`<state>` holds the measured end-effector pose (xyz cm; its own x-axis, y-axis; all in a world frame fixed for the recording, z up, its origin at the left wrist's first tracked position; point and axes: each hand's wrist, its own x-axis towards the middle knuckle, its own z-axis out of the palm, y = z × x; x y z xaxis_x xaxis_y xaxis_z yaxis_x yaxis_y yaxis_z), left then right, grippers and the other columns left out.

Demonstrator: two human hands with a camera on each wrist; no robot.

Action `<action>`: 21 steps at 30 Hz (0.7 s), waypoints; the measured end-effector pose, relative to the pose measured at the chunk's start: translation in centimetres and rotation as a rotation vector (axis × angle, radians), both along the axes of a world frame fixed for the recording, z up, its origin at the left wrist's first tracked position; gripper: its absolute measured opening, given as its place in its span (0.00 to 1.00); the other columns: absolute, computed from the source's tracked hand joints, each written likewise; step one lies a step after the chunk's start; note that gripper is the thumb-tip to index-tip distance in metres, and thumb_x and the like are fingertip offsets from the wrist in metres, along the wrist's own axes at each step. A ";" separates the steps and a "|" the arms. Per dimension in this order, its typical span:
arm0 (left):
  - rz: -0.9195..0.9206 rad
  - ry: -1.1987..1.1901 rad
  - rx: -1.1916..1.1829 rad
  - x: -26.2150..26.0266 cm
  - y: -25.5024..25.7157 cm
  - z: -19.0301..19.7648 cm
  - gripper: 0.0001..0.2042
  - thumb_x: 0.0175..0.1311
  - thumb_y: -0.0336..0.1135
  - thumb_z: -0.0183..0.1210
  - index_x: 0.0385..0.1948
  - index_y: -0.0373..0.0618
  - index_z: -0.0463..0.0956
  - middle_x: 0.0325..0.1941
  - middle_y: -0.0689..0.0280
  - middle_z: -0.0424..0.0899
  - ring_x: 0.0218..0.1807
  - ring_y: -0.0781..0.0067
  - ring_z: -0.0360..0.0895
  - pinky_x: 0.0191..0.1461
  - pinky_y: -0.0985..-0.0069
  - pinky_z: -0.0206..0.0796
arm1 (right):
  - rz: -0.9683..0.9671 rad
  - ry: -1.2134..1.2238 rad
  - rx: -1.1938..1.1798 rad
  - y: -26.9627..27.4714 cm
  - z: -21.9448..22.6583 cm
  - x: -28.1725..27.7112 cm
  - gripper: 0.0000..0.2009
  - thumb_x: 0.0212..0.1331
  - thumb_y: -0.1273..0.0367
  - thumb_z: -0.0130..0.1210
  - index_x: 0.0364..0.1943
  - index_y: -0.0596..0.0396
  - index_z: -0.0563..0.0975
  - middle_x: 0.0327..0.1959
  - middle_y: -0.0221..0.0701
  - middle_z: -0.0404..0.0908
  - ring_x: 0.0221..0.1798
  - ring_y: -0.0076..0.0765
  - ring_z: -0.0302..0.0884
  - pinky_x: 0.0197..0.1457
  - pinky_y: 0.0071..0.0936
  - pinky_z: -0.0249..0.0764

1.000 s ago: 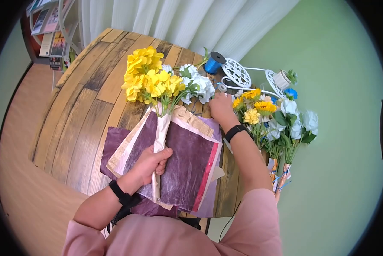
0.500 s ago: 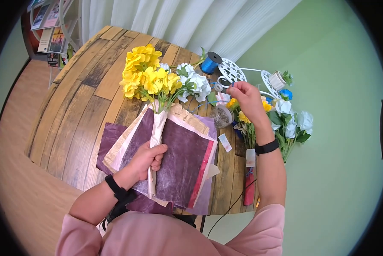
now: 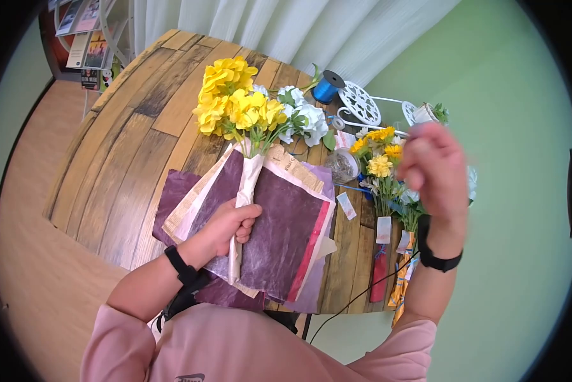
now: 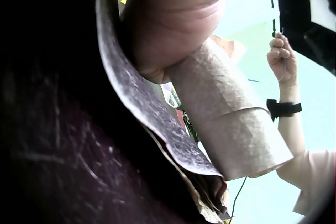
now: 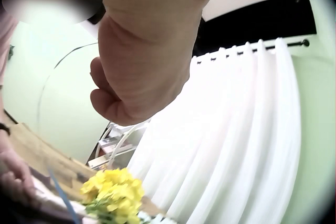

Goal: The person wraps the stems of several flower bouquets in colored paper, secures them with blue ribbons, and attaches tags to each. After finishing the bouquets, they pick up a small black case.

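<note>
My left hand (image 3: 230, 228) grips the pale paper-wrapped stems (image 3: 247, 181) of a bouquet with yellow flowers (image 3: 225, 95) and white-blue flowers (image 3: 311, 121), over dark purple wrapping sheets (image 3: 286, 229). In the left wrist view the pale paper roll (image 4: 231, 113) extends below that hand (image 4: 173, 24). My right hand (image 3: 435, 175), blurred, is raised at the right with curled fingers. It pinches a thin blue ribbon, whose strand (image 3: 356, 188) crosses the table in the head view and hangs as a blurred strip (image 5: 64, 196) in the right wrist view.
A blue ribbon spool (image 3: 326, 89) stands by a white metal stand (image 3: 360, 105) at the back. A clear jar (image 3: 342, 167), a small card (image 3: 346, 205) and wrapped bouquets with yellow flowers (image 3: 379, 166) lie at the right. A black cable (image 3: 337, 307) crosses the table edge.
My right hand has moved from beside the spool up and to the right, drawing out the blue ribbon. My left hand keeps its grip on the wrapped stems.
</note>
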<state>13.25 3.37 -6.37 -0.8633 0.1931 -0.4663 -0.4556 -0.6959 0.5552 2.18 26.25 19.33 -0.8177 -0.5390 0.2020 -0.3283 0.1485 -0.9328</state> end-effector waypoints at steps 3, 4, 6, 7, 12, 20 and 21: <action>-0.020 0.017 0.030 0.0 -0.1 -0.3 0.10 0.63 0.36 0.61 0.29 0.51 0.67 0.17 0.77 0.65 0.13 0.88 0.56 0.15 0.85 0.50 | 0.050 -0.303 0.390 -3.4 -7.0 0.6 0.09 0.58 0.71 0.59 0.41 0.59 0.77 0.26 0.28 0.80 0.20 0.16 0.71 0.23 0.16 0.67; -0.030 0.004 0.051 0.0 -0.2 -0.1 0.11 0.64 0.39 0.61 0.29 0.51 0.67 0.16 0.77 0.64 0.13 0.88 0.56 0.15 0.85 0.49 | 0.076 -0.375 0.490 -4.4 -10.0 0.9 0.11 0.57 0.70 0.60 0.42 0.60 0.76 0.27 0.28 0.80 0.22 0.17 0.72 0.24 0.17 0.68; -0.059 -0.005 0.077 0.1 -0.4 0.3 0.14 0.64 0.47 0.63 0.27 0.53 0.68 0.15 0.78 0.64 0.13 0.88 0.57 0.15 0.85 0.48 | 0.161 -0.447 0.521 -5.2 -16.1 0.9 0.13 0.55 0.72 0.62 0.41 0.60 0.72 0.27 0.30 0.79 0.23 0.18 0.72 0.24 0.17 0.68; -0.049 -0.012 0.077 0.1 -0.4 0.2 0.14 0.64 0.47 0.63 0.27 0.53 0.68 0.15 0.78 0.64 0.13 0.88 0.57 0.15 0.85 0.48 | 0.173 -0.452 0.523 -5.2 -18.6 0.8 0.13 0.55 0.72 0.62 0.41 0.60 0.72 0.27 0.30 0.79 0.23 0.18 0.72 0.24 0.17 0.68; -0.105 -0.010 -0.017 -0.3 -0.2 -0.6 0.13 0.65 0.41 0.62 0.23 0.51 0.70 0.15 0.77 0.66 0.13 0.87 0.59 0.16 0.84 0.49 | 0.208 -0.480 0.408 -6.3 -22.3 1.8 0.14 0.53 0.76 0.63 0.38 0.58 0.68 0.27 0.29 0.77 0.24 0.19 0.72 0.25 0.18 0.68; -0.108 -0.031 -0.072 -0.4 0.1 0.2 0.10 0.63 0.39 0.58 0.24 0.48 0.72 0.18 0.72 0.71 0.13 0.85 0.60 0.15 0.81 0.48 | 0.172 -0.417 0.278 -5.6 -22.5 2.1 0.13 0.54 0.76 0.63 0.36 0.57 0.68 0.27 0.29 0.78 0.25 0.18 0.73 0.26 0.17 0.69; -0.108 -0.031 -0.073 -0.4 0.1 0.2 0.10 0.63 0.39 0.58 0.24 0.48 0.72 0.18 0.72 0.71 0.13 0.85 0.60 0.15 0.81 0.48 | 0.173 -0.417 0.278 -5.5 -22.5 2.2 0.13 0.54 0.76 0.63 0.36 0.57 0.68 0.27 0.29 0.78 0.25 0.18 0.73 0.26 0.17 0.69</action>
